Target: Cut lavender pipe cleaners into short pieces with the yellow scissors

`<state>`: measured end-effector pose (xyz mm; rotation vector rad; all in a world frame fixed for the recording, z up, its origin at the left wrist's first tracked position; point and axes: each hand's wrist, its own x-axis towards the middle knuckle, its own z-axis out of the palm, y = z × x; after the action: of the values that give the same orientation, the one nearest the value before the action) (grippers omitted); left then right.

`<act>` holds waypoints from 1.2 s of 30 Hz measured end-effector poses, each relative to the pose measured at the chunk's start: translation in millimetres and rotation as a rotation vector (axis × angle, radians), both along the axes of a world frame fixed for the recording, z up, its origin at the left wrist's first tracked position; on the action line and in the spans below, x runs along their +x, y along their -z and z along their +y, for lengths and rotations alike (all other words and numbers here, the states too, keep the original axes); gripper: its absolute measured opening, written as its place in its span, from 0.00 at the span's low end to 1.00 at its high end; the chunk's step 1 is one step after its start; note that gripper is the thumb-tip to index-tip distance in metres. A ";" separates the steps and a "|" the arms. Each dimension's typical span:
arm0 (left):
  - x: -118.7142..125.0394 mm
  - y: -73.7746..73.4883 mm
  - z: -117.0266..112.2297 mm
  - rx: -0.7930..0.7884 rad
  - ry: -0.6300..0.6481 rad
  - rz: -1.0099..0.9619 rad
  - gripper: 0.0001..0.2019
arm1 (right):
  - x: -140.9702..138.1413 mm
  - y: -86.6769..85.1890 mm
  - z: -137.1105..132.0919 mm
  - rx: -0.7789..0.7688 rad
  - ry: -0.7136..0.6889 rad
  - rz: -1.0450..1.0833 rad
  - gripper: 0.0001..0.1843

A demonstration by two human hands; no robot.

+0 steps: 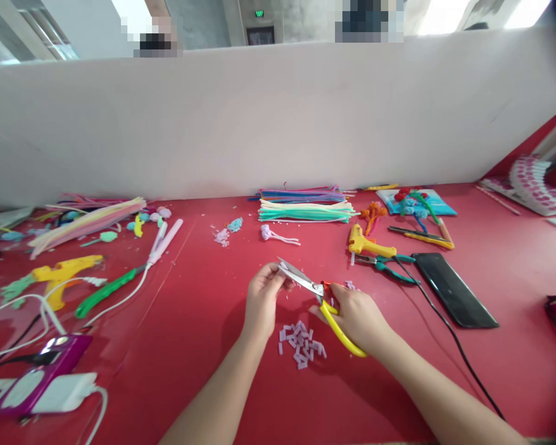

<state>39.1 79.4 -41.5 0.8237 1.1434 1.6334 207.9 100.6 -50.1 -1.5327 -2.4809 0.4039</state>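
Note:
My right hand grips a pair of scissors with yellow and orange handles, the blades pointing left and slightly parted. My left hand pinches a small lilac piece at the blades, mostly hidden by the fingers. Below the hands lies a heap of short cut lilac pieces. A few more lilac bits show just behind my right hand. Farther back rests a lilac pipe-cleaner bundle with a rounded head and thin stems.
Pipe-cleaner bundles lie along the white partition. At right are a yellow glue gun, pliers and a black phone beside a cable. Leftward sit another glue gun, a straightener and a purple power strip.

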 end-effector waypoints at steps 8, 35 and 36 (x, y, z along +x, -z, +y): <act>-0.4 0.9 1.0 0.005 0.018 -0.004 0.03 | -0.2 0.7 0.7 0.014 -0.014 -0.041 0.19; -1.6 0.4 0.2 -0.015 0.007 0.013 0.06 | 0.2 3.1 1.8 0.010 0.011 -0.070 0.21; -1.8 -0.5 0.0 -0.024 0.009 0.016 0.07 | 0.5 2.8 2.4 0.010 0.018 -0.068 0.21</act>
<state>37.3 79.4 -41.1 0.8272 1.1670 1.6053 208.4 102.9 -52.8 -1.5891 -2.5135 0.3414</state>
